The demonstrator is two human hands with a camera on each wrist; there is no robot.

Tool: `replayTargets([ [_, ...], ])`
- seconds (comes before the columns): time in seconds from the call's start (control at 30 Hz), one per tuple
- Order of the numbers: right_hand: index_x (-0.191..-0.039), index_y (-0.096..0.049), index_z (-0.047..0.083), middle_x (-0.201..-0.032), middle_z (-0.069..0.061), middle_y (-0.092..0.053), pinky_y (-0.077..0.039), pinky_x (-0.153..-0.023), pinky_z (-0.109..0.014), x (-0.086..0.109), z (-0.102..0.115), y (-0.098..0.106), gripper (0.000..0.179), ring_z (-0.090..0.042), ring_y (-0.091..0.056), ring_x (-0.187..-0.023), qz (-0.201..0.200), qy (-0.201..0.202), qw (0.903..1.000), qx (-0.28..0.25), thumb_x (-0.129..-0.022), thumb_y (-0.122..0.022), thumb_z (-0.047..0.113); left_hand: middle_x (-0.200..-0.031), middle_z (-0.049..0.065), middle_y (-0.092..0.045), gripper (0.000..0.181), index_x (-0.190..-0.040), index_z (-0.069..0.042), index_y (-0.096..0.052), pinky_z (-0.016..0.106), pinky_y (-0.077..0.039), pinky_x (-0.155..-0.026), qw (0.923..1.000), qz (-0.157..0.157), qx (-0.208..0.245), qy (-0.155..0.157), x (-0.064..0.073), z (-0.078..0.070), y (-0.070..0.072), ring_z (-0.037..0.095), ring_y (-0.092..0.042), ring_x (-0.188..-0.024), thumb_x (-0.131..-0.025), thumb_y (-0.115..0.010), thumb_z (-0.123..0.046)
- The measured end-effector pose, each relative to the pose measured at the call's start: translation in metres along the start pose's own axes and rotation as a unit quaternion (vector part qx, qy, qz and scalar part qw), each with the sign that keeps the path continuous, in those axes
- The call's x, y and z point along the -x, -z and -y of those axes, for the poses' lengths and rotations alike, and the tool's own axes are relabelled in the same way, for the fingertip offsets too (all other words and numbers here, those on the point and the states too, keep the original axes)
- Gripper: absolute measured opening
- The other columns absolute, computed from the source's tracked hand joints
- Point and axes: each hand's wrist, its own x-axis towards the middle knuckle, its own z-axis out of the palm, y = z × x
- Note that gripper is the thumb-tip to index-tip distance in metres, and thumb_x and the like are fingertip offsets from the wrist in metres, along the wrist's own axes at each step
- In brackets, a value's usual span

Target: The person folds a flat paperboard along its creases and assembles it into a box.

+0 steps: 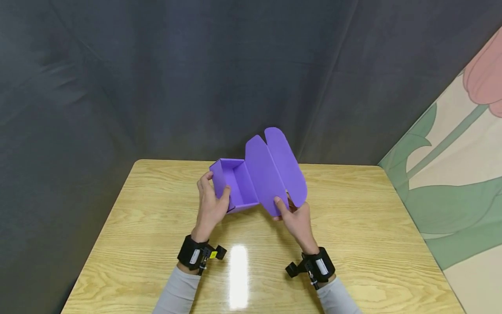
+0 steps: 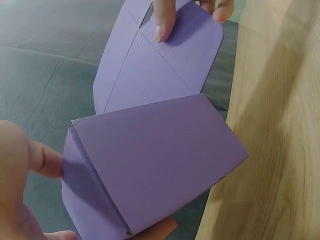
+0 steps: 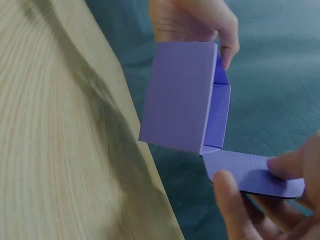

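Note:
A purple cardboard box (image 1: 240,185) is held up over the table, tilted, with its hollow inside facing the head view. Its lid (image 1: 263,172) is folded out to the right, with a rounded front flap (image 1: 288,168) along the lid's far edge. My left hand (image 1: 211,205) grips the box's left side wall, thumb at the inner edge and fingers behind. My right hand (image 1: 296,220) pinches the lid's near end, thumb on top and fingers beneath. In the right wrist view the box's outer wall (image 3: 177,97) hangs beside the table edge, and the thumb presses the lid (image 3: 245,170).
The wood-grain table (image 1: 157,261) spreads under both hands, with a bright light reflection near its front. A dark grey curtain (image 1: 235,78) hangs behind it. Fabric with a tulip print (image 1: 462,183) borders the right side.

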Motion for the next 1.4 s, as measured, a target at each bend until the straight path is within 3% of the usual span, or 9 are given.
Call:
replayTargets([
  [0.23, -0.117, -0.067, -0.012, -0.097, -0.034, -0.073, -0.059, -0.051, -0.03, -0.004, 0.001, 0.006, 0.023, -0.013, -0.066, -0.057, -0.035, 0.076, 0.9942, 0.067, -0.101, -0.072, 0.004, -0.17, 0.02, -0.017, 0.102, -0.169, -0.004, -0.015, 0.06, -0.045, -0.117, 0.9991, 0.034, 0.002, -0.024, 0.0, 0.005, -0.002, 0.042, -0.045, -0.139, -0.084, -0.072, -0.008],
  [0.4, -0.125, -0.066, -0.012, -0.12, -0.029, -0.073, -0.058, -0.083, -0.013, -0.007, 0.002, 0.012, 0.026, -0.024, -0.075, -0.098, -0.018, 0.112, 0.989, 0.096, -0.103, -0.068, 0.002, -0.174, 0.017, -0.015, 0.109, -0.171, -0.01, -0.011, 0.063, -0.046, -0.117, 0.9977, 0.061, -0.017, -0.025, 0.0, 0.007, 0.001, 0.042, -0.045, -0.142, -0.082, -0.074, -0.012],
  [0.53, -0.127, -0.066, -0.011, -0.128, -0.029, -0.071, -0.057, -0.101, -0.022, -0.011, 0.002, 0.017, 0.026, -0.037, -0.07, -0.119, 0.001, 0.112, 0.9875, 0.111, -0.104, -0.067, 0.002, -0.171, 0.018, -0.024, 0.107, -0.171, -0.009, -0.014, 0.062, -0.043, -0.12, 0.9959, 0.079, -0.04, -0.021, -0.001, 0.008, 0.002, 0.041, -0.044, -0.147, -0.083, -0.075, -0.016],
  [0.67, -0.129, -0.066, -0.01, -0.13, -0.029, -0.071, -0.058, -0.1, -0.03, -0.013, 0.002, 0.023, 0.027, -0.04, -0.071, -0.118, 0.006, 0.118, 0.9844, 0.13, -0.105, -0.065, 0.004, -0.164, 0.018, -0.032, 0.096, -0.168, -0.008, -0.023, 0.055, -0.051, -0.111, 0.9949, 0.076, -0.065, 0.009, -0.001, 0.006, 0.001, 0.039, -0.055, -0.132, -0.089, -0.075, -0.024],
  [0.83, -0.124, -0.072, -0.007, -0.123, -0.028, -0.075, -0.056, -0.091, -0.013, -0.015, 0.0, 0.026, 0.023, -0.029, -0.074, -0.109, -0.012, 0.124, 0.9824, 0.139, -0.105, -0.067, 0.005, -0.153, 0.018, -0.046, 0.072, -0.156, -0.004, -0.044, 0.053, -0.055, -0.096, 0.9907, 0.062, -0.113, 0.042, -0.002, 0.007, 0.001, 0.038, -0.062, -0.116, -0.1, -0.068, -0.042],
  [0.93, -0.116, -0.075, -0.007, -0.103, -0.026, -0.077, -0.051, -0.071, -0.006, -0.016, 0.001, 0.027, 0.018, -0.012, -0.072, -0.084, -0.031, 0.124, 0.9819, 0.139, -0.104, -0.068, 0.003, -0.142, 0.015, -0.059, 0.059, -0.144, -0.007, -0.058, 0.053, -0.055, -0.093, 0.9872, 0.051, -0.145, 0.043, -0.002, 0.009, 0.003, 0.036, -0.063, -0.115, -0.102, -0.065, -0.047],
  [1.07, -0.109, -0.076, -0.011, -0.073, -0.025, -0.064, -0.032, -0.048, -0.012, -0.016, 0.007, 0.025, 0.014, 0.0, -0.045, -0.055, -0.066, 0.123, 0.9817, 0.129, -0.101, -0.069, -0.003, -0.121, 0.007, -0.074, 0.037, -0.123, -0.015, -0.075, 0.043, -0.054, -0.073, 0.9833, 0.034, -0.177, 0.026, -0.002, 0.01, 0.006, 0.028, -0.069, -0.096, -0.102, -0.068, -0.044],
  [1.23, -0.108, -0.074, -0.014, -0.072, -0.027, -0.061, -0.028, -0.048, -0.013, -0.016, 0.011, 0.025, 0.013, 0.001, -0.041, -0.055, -0.078, 0.127, 0.9812, 0.122, -0.099, -0.069, -0.007, -0.107, 0.002, -0.079, 0.019, -0.107, -0.018, -0.079, 0.032, -0.043, -0.053, 0.9801, 0.047, -0.192, 0.017, -0.001, 0.012, 0.005, 0.018, -0.058, -0.062, -0.099, -0.072, -0.033],
  [1.4, -0.107, -0.077, -0.006, -0.076, -0.021, -0.062, -0.033, -0.052, -0.014, -0.018, 0.008, 0.031, 0.011, -0.001, -0.045, -0.06, -0.071, 0.13, 0.981, 0.125, -0.101, -0.07, 0.0, -0.093, -0.003, -0.078, 0.012, -0.095, -0.019, -0.079, 0.031, -0.043, -0.052, 0.9763, 0.061, -0.207, 0.019, 0.0, 0.013, 0.003, 0.013, -0.058, -0.06, -0.096, -0.077, -0.032],
])
